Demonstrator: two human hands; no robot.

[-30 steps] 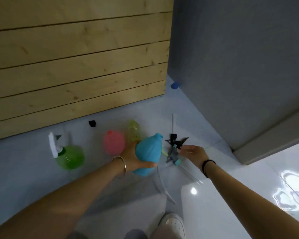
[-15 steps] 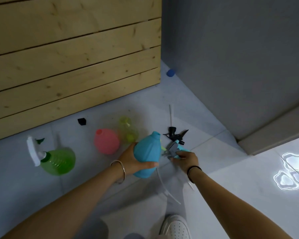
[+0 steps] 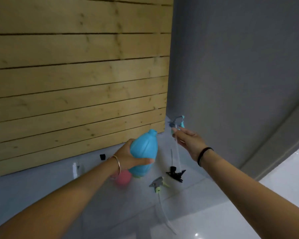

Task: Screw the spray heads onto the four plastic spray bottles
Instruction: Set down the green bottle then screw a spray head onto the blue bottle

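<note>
My left hand [image 3: 128,156] grips the blue bottle [image 3: 144,150] upright in the air, its neck open at the top. To its right my right hand [image 3: 188,142] holds up the blue-and-grey spray head [image 3: 177,122], whose clear tube [image 3: 178,152] hangs down below the fingers. The head is apart from the bottle's neck. On the floor lie a black spray head [image 3: 175,173] and a grey-and-yellow spray head [image 3: 157,184] with a long tube. The pink bottle [image 3: 123,178] shows partly behind my left wrist. The white head of the green bottle [image 3: 75,169] peeks out at left.
A wooden slat wall [image 3: 76,83] stands behind, with a grey wall [image 3: 240,66] to its right. A small black piece [image 3: 102,156] lies on the grey floor near the slats. Glossy white tiles [image 3: 214,221] lie in front.
Both hands have risen from the floor. The right hand picked up the blue-and-grey spray head and lifted it beside the blue bottle. The camera tilted up.
</note>
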